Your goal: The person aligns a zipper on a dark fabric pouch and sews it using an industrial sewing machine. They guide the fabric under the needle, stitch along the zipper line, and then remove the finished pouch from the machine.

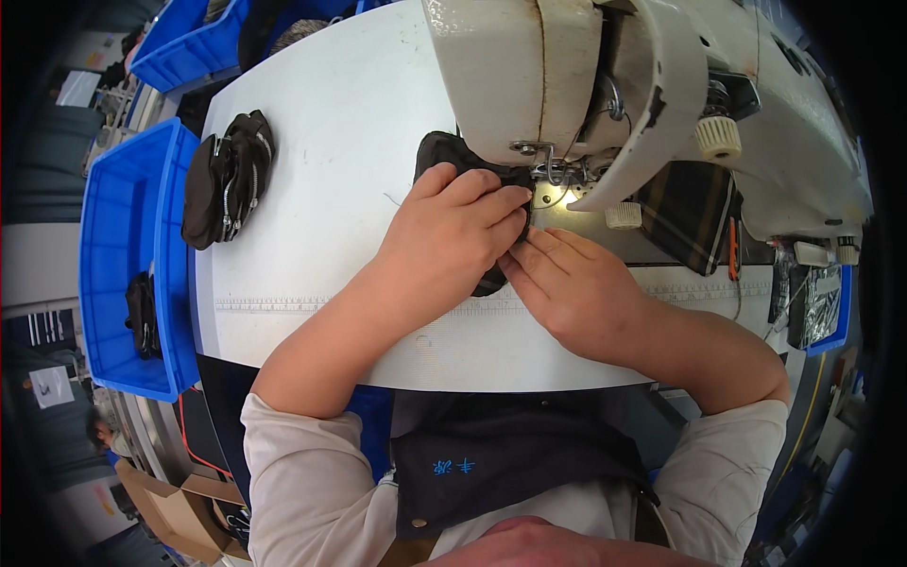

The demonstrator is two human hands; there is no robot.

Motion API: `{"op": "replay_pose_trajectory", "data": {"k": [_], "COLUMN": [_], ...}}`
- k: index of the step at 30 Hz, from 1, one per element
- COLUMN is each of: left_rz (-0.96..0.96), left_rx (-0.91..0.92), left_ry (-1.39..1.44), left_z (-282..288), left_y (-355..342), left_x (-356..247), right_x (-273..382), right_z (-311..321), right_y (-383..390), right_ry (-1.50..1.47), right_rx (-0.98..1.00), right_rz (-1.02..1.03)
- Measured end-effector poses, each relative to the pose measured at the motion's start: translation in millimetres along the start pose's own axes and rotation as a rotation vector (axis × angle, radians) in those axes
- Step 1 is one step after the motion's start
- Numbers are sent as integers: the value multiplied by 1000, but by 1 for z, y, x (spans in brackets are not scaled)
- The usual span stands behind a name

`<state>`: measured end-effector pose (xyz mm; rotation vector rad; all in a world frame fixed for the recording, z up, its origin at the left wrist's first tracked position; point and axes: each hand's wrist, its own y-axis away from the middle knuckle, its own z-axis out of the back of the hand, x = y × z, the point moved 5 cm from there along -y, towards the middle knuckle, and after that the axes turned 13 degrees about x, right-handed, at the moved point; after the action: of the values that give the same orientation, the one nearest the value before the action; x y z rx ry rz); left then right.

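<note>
A dark fabric piece (436, 151) lies by the lit needle area of a white sewing machine (513, 66). My left hand (446, 236) is over it, fingers curled onto the fabric near the presser foot (556, 170). My right hand (567, 283) pinches the fabric's right edge just below the needle, its fingertips close against those of my left hand. Much of the piece is hidden under my fingers. To the right, a folded dark striped fabric (688, 217) sits under the machine arm, beside an orange-handled tool (733, 248).
Dark zippered pieces (227, 180) are piled on the table's left (321, 113). Blue bins stand at left (94, 283) and back left (170, 57). A small blue tray (836, 326) holds packets at right. An open cardboard box (161, 501) is lower left. Another person (101, 430) is partly visible.
</note>
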<state>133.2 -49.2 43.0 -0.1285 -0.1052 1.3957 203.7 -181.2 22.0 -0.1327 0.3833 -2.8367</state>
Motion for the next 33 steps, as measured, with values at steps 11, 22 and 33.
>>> {"op": "replay_pose_trajectory", "data": {"k": [11,22,33], "left_rz": [133,212,227], "left_rx": [81,117,31], "left_ry": [76,83,165], "left_z": [-4,-6,-4], "left_y": [1,0,-2], "left_x": [-7,-11,-5], "right_x": [-3,-11,-16], "right_z": [4,9,9], "right_y": [1,1,1], "right_ry": [-13,-74,-30], "right_rx": [66,71,0], "right_rz": [10,-22,-33]}}
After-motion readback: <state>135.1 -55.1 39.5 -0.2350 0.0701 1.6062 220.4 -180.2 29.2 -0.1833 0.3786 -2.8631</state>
